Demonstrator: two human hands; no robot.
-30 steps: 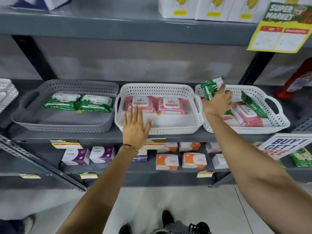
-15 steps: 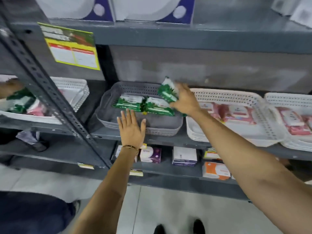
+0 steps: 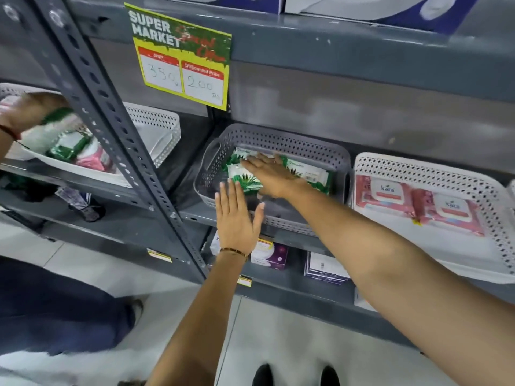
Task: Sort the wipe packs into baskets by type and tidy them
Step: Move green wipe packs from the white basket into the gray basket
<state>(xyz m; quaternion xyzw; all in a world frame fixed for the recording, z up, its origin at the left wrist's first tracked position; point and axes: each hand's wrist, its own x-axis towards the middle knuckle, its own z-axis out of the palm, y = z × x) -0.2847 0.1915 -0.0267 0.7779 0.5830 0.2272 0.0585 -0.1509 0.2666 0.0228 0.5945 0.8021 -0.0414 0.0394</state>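
Observation:
A grey perforated basket [image 3: 278, 137] stands on the middle shelf with green wipe packs in it. My right hand [image 3: 271, 174] lies flat, fingers stretched, on top of the left green pack [image 3: 245, 181]; another green pack [image 3: 312, 176] lies just right of it. My left hand [image 3: 237, 218] is open and flat against the basket's front wall. To the right, a white basket [image 3: 418, 168] holds two pink packs [image 3: 386, 195] side by side.
A slanted grey shelf post [image 3: 117, 129] separates a second white basket [image 3: 156, 126] at left, with mixed green and pink packs, where another person's hand [image 3: 30, 107] is reaching. A yellow price sign [image 3: 181, 57] hangs above. Small boxes [image 3: 269, 253] sit on the lower shelf.
My right hand carried a green pack left from the far-right white basket and has set it down flat in the grey basket. My left hand moved along to the grey basket's front.

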